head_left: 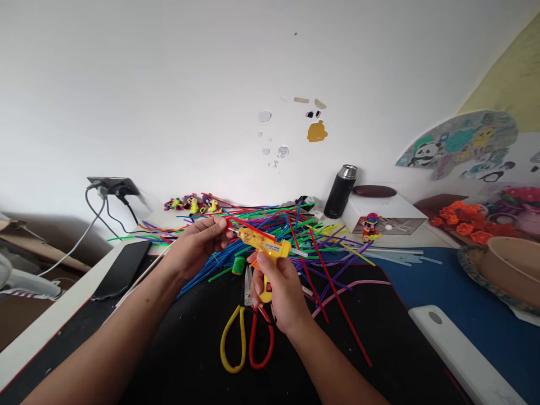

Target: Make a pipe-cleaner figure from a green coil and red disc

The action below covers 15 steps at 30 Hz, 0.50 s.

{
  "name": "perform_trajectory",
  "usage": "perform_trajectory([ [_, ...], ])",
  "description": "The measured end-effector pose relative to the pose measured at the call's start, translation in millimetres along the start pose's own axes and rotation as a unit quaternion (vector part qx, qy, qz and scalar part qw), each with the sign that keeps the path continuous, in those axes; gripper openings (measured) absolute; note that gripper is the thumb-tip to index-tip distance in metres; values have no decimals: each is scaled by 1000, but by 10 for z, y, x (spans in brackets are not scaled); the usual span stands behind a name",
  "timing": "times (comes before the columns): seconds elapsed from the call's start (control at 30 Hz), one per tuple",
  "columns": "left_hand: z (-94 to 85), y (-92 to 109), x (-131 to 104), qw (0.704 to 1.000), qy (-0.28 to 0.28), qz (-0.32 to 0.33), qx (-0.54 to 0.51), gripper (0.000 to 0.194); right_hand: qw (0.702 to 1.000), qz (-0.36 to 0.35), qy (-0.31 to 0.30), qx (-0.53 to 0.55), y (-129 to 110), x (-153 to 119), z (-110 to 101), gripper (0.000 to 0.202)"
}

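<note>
Above the cluttered tabletop (46, 326), the right hand (284, 289)'s grip wraps a glue gun (254, 238); the left hand (198, 239) pinches a red piece (229, 224) beside its nozzle (234, 229), where slipping could burn skin.

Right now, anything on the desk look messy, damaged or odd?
Two things: the pipe cleaners lie in a loose crisscrossed tangle, some straying across the black mat; and the glue gun in the right hand has dark stains near its nozzle.

Soft light, wall (189, 112) bright, faint shadows, edges stretched
</note>
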<state>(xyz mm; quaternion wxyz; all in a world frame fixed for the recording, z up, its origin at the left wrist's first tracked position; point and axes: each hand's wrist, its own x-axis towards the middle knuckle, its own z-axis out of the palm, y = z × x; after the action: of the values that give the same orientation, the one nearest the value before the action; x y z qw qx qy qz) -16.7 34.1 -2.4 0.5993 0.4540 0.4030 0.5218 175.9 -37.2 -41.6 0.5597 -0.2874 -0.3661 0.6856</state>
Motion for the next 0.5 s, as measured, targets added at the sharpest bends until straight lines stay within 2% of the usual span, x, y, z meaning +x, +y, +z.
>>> perform_trajectory([
  [0.27,-7,-12,-29,997,-10,34,69,41,999,-26,17,-9,-75,-3,2,56],
  [0.5,37,4,-52,991,-9,72,110,42,997,-39,25,-67,-110,-53,48,62],
])
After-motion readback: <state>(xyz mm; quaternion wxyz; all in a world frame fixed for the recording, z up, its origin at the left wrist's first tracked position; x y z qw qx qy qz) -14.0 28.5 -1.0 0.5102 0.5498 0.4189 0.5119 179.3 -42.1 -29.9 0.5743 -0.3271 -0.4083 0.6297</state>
